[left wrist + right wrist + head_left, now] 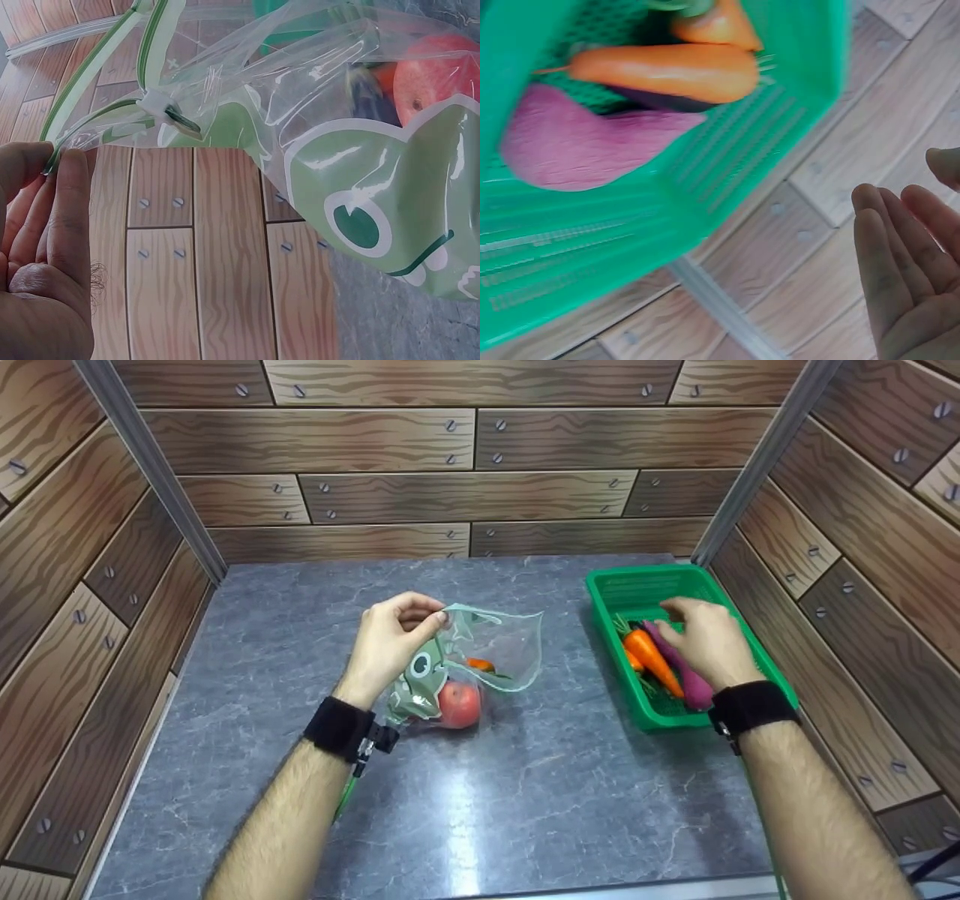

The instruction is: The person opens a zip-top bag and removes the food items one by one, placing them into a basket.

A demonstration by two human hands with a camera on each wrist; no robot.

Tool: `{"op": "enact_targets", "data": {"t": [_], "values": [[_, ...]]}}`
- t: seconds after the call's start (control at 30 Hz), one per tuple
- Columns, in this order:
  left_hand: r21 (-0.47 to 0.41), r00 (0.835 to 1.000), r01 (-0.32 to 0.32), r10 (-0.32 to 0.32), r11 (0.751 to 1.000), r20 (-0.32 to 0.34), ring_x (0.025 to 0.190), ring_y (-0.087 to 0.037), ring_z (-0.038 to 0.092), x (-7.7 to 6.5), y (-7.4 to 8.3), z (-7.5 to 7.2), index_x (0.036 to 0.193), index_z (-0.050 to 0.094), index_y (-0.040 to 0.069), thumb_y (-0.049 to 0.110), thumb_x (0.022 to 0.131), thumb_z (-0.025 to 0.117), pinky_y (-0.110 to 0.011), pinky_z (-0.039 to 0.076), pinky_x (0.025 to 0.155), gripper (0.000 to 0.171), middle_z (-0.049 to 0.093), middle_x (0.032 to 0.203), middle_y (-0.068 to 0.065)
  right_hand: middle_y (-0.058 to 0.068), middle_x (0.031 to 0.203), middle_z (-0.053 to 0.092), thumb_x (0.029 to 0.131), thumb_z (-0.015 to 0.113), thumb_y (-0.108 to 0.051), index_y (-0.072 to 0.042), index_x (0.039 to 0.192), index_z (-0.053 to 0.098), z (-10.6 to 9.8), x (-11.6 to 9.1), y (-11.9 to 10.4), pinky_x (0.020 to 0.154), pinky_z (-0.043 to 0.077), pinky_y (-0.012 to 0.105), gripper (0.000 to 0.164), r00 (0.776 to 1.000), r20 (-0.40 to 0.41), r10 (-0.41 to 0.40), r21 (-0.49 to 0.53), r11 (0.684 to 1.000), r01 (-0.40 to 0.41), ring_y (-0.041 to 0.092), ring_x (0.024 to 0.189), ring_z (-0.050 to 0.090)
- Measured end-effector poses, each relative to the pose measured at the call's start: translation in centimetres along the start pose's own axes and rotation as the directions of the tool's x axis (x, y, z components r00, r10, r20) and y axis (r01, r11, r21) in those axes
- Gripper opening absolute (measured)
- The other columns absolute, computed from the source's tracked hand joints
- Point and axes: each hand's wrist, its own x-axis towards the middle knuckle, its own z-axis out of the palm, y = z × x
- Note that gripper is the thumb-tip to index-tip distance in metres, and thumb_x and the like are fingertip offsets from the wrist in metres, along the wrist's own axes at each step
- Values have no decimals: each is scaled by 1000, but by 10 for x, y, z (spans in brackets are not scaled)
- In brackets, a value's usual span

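Note:
My left hand (386, 641) pinches the zip edge of a clear zip bag (420, 682) printed with a green cartoon face. The bag's mouth gapes to the right, and a white slider (157, 103) sits on its zip. Inside are a red apple (459, 705) and a small orange piece (481, 664), partly hidden. Over the green basket (660, 570) hovers my right hand (709, 637), fingers relaxed and holding nothing. Below it in the basket lie a carrot (652, 661), a purple sweet potato (697, 691), a second orange vegetable (716, 26) and something dark purple (667, 103).
The grey marbled table (525, 802) carries the bag at its middle and the basket at the right. Wood-patterned walls (375, 442) enclose the back and both sides. The right-hand wall stands close to the basket.

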Motion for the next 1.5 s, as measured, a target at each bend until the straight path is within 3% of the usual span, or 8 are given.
{"op": "enact_targets", "data": {"t": [0.3,0.57,0.77,1.1,1.5], "values": [[-2,1000,4,-4,1000,0,106,-23,89,0,1,1,123,87,7,15,111,83,-18,68,92,15,92,113,-12,32,150,76,114,78,-21,0,157,70,-11,-3,-46,114,62,72,49,993,-6,-117,-2,993,117,53,138,74],[-3,1000,-3,3,1000,-2,104,-23,89,0,0,2,122,87,6,14,111,83,-17,68,90,14,91,112,-12,26,154,76,115,78,-24,-5,161,69,-15,-10,-85,106,68,66,50,982,-8,-189,20,982,189,47,137,77],[3,1000,-6,6,1000,-5,105,-22,89,-1,1,3,122,87,7,14,110,83,-17,68,91,15,92,112,-12,25,157,76,114,80,-23,-5,161,69,-13,-12,-108,112,66,66,51,970,-8,-243,17,970,243,46,140,76],[2,1000,-7,7,1000,-2,103,-22,89,0,2,5,123,87,6,15,110,84,-18,69,90,16,91,113,-13,20,147,82,111,84,-23,-3,152,75,0,-18,-144,116,66,63,47,914,-19,-406,-13,914,406,42,139,79],[-5,1000,-13,13,1000,4,103,-23,89,-1,2,4,122,86,7,15,110,84,-19,69,90,14,92,111,-11,15,142,85,107,89,-27,-8,143,81,22,-25,-175,113,69,57,42,851,16,-524,-43,850,524,38,132,82]]}}
